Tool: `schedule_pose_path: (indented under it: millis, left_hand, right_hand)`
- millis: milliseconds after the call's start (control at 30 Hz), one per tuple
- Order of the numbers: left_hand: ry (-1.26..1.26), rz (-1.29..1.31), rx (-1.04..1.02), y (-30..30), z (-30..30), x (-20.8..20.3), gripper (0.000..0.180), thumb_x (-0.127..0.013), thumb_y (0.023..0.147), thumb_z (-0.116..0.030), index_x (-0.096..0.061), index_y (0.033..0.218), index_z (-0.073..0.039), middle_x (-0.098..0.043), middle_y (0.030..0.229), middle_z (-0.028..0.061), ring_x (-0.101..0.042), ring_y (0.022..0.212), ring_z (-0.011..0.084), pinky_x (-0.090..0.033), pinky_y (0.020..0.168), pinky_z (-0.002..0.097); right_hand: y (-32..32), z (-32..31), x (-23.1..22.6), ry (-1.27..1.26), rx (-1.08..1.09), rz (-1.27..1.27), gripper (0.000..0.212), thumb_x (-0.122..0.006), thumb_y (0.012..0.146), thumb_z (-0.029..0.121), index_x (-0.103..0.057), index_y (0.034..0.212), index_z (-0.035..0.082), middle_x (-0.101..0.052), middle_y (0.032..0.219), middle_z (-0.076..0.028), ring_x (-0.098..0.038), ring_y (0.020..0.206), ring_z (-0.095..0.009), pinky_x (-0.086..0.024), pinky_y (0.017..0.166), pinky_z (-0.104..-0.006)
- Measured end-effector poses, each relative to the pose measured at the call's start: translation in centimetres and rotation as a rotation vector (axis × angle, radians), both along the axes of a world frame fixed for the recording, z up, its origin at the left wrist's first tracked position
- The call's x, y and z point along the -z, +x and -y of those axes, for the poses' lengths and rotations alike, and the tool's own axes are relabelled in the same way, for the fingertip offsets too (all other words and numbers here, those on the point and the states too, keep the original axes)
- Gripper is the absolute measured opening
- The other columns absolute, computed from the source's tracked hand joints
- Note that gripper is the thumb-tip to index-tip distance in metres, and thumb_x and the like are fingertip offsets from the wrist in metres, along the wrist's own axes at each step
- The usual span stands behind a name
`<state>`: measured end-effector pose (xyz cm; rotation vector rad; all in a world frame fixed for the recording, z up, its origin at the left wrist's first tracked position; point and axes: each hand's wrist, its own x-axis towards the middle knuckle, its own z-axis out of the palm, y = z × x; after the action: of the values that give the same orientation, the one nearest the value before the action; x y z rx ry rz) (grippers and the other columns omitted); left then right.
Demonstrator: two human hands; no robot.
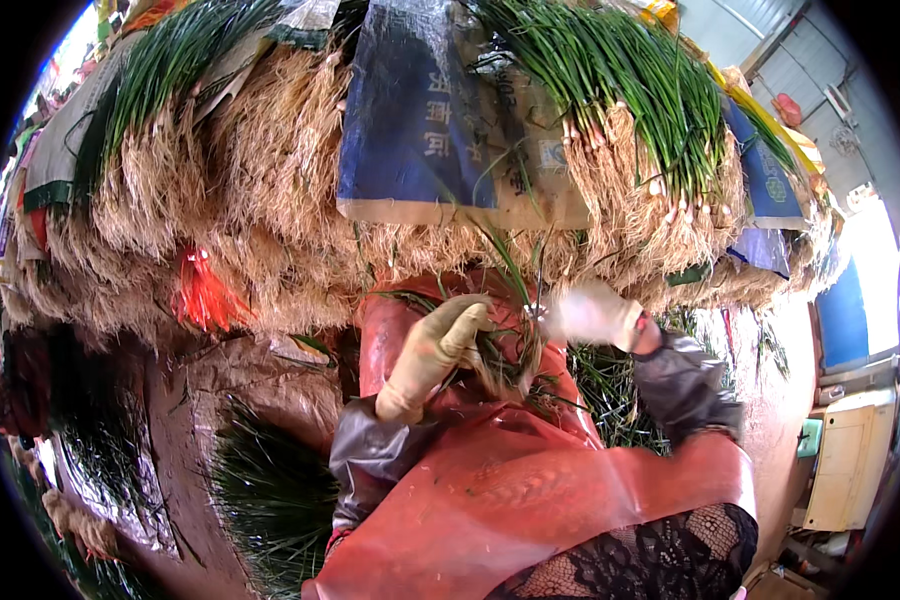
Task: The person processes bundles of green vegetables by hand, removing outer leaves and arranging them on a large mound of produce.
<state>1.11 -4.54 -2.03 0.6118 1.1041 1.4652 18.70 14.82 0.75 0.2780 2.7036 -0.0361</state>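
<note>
My left hand (432, 358), in a cream work glove, is closed, its fingers curled round a few scallions (500, 365) over my lap. Thin green leaves rise from them toward the heap, and dry brownish strands hang below. Just to their right is my right hand (595, 315), in a pale glove. Motion smears its fingers, so I cannot make out whether it holds anything. Under both hands, loose scallion leaves lie on my red waterproof apron (530, 480).
Ahead stands a wide heap of scallions with pale roots (280, 160) facing me. A blue and tan sack (400, 120) drapes over it, and red ties (208, 292) hang from its front. A green scallion pile (270, 490) lies at lower left; a yellowish cabinet (850, 465) stands at right.
</note>
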Motion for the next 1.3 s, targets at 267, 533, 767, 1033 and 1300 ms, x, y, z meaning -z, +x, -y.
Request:
schedule_pose_path:
  millis: [267, 533, 767, 1033, 1300]
  left_hand:
    - [0.080, -0.481, -0.208, 0.1, -1.0, 0.4, 0.030, -0.059, 0.095, -0.018, -0.060, 0.120, 0.000, -0.065, 0.097, -0.0003, -0.057, 0.081, 0.0062, -0.047, 0.074, 0.0211]
    - [0.029, -0.277, -0.221, -1.0, 0.1, 2.7, 0.030, -0.058, 0.096, -0.020, -0.061, 0.118, 0.000, -0.065, 0.102, 0.0027, -0.059, 0.080, 0.0053, -0.048, 0.072, 0.0182]
    - [0.124, -0.137, -0.191, 0.3, -2.0, -0.3, 0.028, -0.057, 0.096, -0.020, -0.063, 0.116, -0.001, -0.066, 0.098, 0.0020, -0.059, 0.079, 0.0065, -0.047, 0.073, 0.0194]
    - [0.104, -0.168, -0.162, 0.2, -7.1, -2.1, 0.029, -0.054, 0.097, -0.018, -0.058, 0.119, 0.000, -0.065, 0.101, 0.0072, -0.064, 0.082, 0.0119, -0.052, 0.071, 0.0250]
    - [-0.016, 0.017, -0.131, 2.2, -4.5, -1.0, 0.024, -0.050, 0.097, -0.019, -0.058, 0.109, 0.000, -0.061, 0.088, 0.0047, -0.057, 0.075, 0.0125, -0.046, 0.063, 0.0252]
  right_hand:
    - [-11.7, -9.8, -3.8, 0.335, 0.286, -1.068, 0.037, -0.061, 0.087, 0.027, -0.059, 0.115, 0.003, -0.064, 0.089, -0.015, -0.064, 0.080, -0.028, -0.052, 0.069, -0.0386]
    - [-3.3, -8.8, 9.0, -0.128, -0.049, -0.515, 0.014, -0.054, 0.086, 0.014, -0.063, 0.085, 0.004, -0.063, 0.080, -0.012, -0.062, 0.077, -0.024, -0.051, 0.066, -0.0373]
    - [-10.4, -15.0, -4.7, 0.723, 0.452, -0.802, 0.037, -0.066, 0.081, 0.045, -0.066, 0.074, 0.008, -0.063, 0.062, -0.008, -0.062, 0.055, -0.024, -0.045, 0.047, -0.0389]
    - [-7.0, -4.7, -4.7, -1.219, 0.796, -0.894, 0.020, -0.063, 0.088, 0.016, -0.065, 0.077, 0.000, -0.066, 0.073, -0.008, -0.064, 0.067, -0.015, -0.050, 0.062, -0.0253]
    - [-7.0, 1.5, -1.9, -0.322, 0.393, -0.859, 0.026, -0.064, 0.086, 0.033, -0.066, 0.083, 0.007, -0.064, 0.074, -0.017, -0.060, 0.067, -0.037, -0.046, 0.058, -0.0439]
